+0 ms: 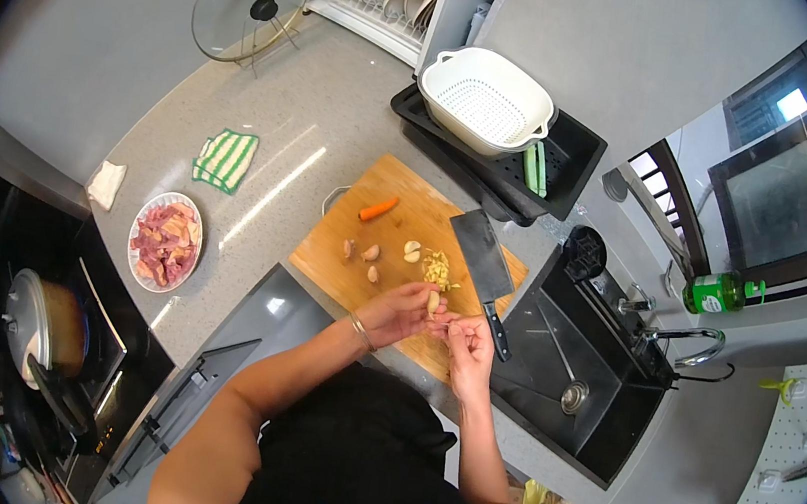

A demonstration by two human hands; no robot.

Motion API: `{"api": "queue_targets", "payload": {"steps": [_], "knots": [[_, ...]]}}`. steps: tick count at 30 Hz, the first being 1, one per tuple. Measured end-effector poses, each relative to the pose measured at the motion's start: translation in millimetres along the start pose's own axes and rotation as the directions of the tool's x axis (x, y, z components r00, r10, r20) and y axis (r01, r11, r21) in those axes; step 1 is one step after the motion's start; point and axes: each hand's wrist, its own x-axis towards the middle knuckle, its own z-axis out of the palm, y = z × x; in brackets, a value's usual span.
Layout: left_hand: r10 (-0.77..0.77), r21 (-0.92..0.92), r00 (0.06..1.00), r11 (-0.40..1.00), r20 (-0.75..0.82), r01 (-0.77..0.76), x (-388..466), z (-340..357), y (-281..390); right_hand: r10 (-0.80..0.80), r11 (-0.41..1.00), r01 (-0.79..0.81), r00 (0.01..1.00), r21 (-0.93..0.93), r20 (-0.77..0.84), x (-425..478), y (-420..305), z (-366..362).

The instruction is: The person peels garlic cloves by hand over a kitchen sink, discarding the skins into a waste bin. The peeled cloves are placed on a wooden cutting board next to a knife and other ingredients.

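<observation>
My left hand (407, 314) holds a garlic clove (433, 302) between its fingers, above the near edge of a wooden cutting board (329, 243). My right hand (469, 343) pinches at the clove's lower end, seemingly on a bit of its skin. Just beyond my hands lies a small heap of chopped garlic (438, 267), with peeled garlic cloves (412, 251) beside it. Several unpeeled garlic cloves (371, 252) are further left. A carrot piece (378, 208) rests near the board's far side. A cleaver (482, 254) lies along the right, its black handle (496, 331) reaching past the board's edge.
A black sink (602, 420) with a metal strainer (574, 398) adjoins on the right. Behind the board stand a black basin (581, 160) and a white colander (482, 103). Leftward are a plate of raw meat (164, 241), a striped cloth (226, 160) and a pot (54, 326) on the cooktop.
</observation>
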Motion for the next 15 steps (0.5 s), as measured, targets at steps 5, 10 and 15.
{"api": "queue_targets", "payload": {"steps": [5,10,15], "knots": [[0.049,0.148,0.994,0.988,-0.101,-0.034,-3.1,-8.2,-2.4,-0.006,0.996,0.007,1.0,-0.084,0.009,0.1,-6.0,-0.4],[-0.045,0.092,0.975,0.994,-0.217,0.067,-5.3,-3.0,-1.1,-0.001,1.0,0.004,0.989,0.02,-0.151,6.7,-3.5,-6.3],[-0.118,0.013,0.974,0.992,-0.192,0.123,-3.1,-11.2,-5.7,0.011,0.999,-0.004,0.982,0.037,-0.188,7.8,-2.3,-9.5]]}}
